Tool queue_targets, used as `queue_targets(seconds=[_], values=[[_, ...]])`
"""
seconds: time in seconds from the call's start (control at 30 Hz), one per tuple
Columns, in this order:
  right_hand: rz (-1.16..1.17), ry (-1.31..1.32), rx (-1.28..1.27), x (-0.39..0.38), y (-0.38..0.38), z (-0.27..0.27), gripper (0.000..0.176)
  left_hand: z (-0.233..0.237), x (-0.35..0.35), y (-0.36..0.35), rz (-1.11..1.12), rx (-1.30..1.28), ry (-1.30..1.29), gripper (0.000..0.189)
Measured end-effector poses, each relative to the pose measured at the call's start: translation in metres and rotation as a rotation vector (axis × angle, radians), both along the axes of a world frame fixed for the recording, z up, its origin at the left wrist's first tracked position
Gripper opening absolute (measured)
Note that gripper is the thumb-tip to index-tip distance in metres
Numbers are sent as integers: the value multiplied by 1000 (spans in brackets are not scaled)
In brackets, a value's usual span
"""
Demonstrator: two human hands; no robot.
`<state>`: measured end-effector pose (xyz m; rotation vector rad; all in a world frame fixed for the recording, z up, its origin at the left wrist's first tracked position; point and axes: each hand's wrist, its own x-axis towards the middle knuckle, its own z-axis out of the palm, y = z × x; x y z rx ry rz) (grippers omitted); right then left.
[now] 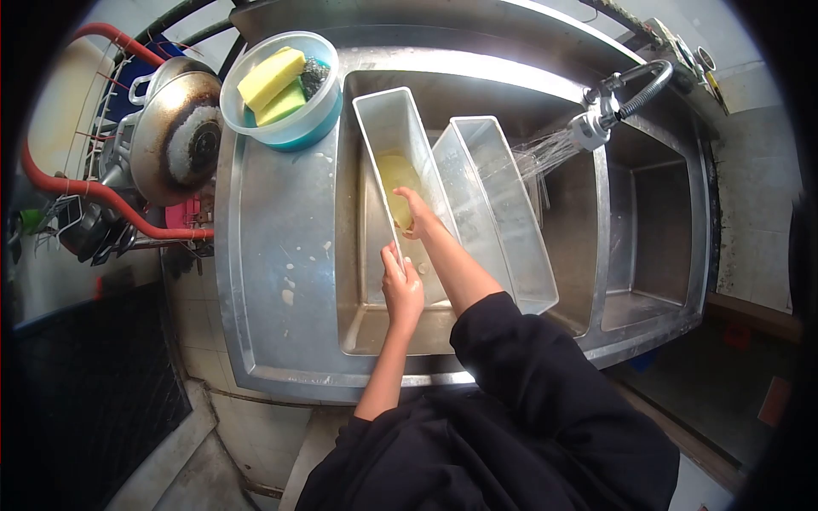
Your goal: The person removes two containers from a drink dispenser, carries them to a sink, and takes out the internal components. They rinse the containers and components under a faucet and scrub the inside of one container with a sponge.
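Observation:
A long clear plastic bin (417, 145) stands tilted in the left sink basin, with yellowish liquid at its bottom. My left hand (401, 286) is closed on the bin's near left wall. Inside the bin reaches my right hand (411, 213), its thumb and fingers apart over a yellowish patch; whether it touches anything there cannot be made out. Two more clear bins (511, 221), one within or against the other, lean to the right of the first. Water sprays from the faucet head (589, 130) toward them.
On the left drainboard (281, 247) sits a round tub (298, 128) with yellow and green sponges, a dark scourer and blue liquid. Further left, a blackened pan (183, 136) hangs by a red pipe (102, 192). A second basin (648, 221) lies right.

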<state>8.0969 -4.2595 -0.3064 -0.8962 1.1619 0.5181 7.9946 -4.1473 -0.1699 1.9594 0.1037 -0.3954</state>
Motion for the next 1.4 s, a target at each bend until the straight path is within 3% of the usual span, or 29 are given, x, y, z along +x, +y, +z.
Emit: queue_targets(seconds=[0.03,0.1,0.13,0.17,0.23,0.37,0.43,0.47,0.57,0.67,0.73,0.77,0.97,1.17,1.4], values=[[8,-2,4,6,-1,2,86,1,1,1,8,4,-2,31],[-195,-133,195,22,-6,11,66,1,1,2,16,-38,28,30],[-290,22,177,31,-9,18,68,-1,0,2,19,-37,31,30],[-287,23,177,32,-10,25,68,-4,-1,1,22,-20,27,30],[-377,52,106,32,-11,39,84,-3,1,-2,27,-5,15,30],[-216,-38,89,22,-19,-15,89,1,1,-6,22,-12,-20,31],[-210,-115,341,18,-25,-39,95,0,-2,-9,10,-15,-7,33],[-213,-116,337,16,-27,-42,95,0,-2,-11,1,-6,-9,34],[-177,-152,350,7,-24,-20,96,0,-1,-13,-25,14,-4,36],[-124,-231,197,-6,-16,-4,94,-1,-2,-14,-51,43,16,36],[-170,-243,180,-13,-13,-3,73,1,-3,-14,-56,58,30,36],[-170,-239,182,-14,-13,-3,73,2,-2,-14,-75,66,48,35],[-215,-354,420,-22,-14,-9,75,-1,0,-11,-102,72,23,35],[-222,-387,270,-31,-5,47,73,-2,0,-4,-100,69,18,36],[-295,-538,361,-46,-1,98,57,8,1,2,-136,111,28,43]])
